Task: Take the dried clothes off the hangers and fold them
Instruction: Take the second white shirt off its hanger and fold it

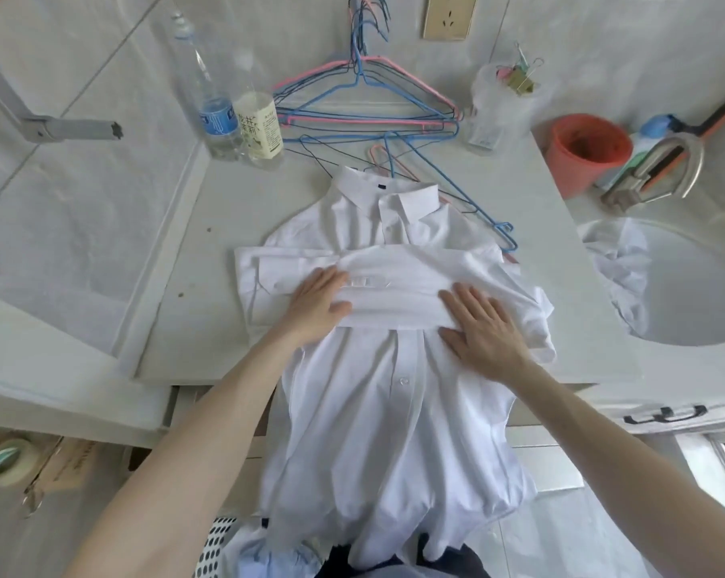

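A white button-up shirt (394, 410) lies front-up on the white counter (227, 210), collar away from me, its lower half hanging over the front edge. Both sleeves are folded across the chest. My left hand (317, 304) lies flat on the folded sleeves at the left. My right hand (483, 327) presses flat on the sleeve end at the right. A pile of pink, blue and black wire hangers (365, 110) rests behind the collar. One blue hanger (456, 189) pokes out from under the right shoulder.
Two clear bottles (235, 118) stand at the back left. An orange bucket (585, 152) and a jar of binder clips (515, 81) sit at the back right. White cloth (619, 277) lies in the sink at right. A perforated laundry basket (227, 552) with clothes is below me.
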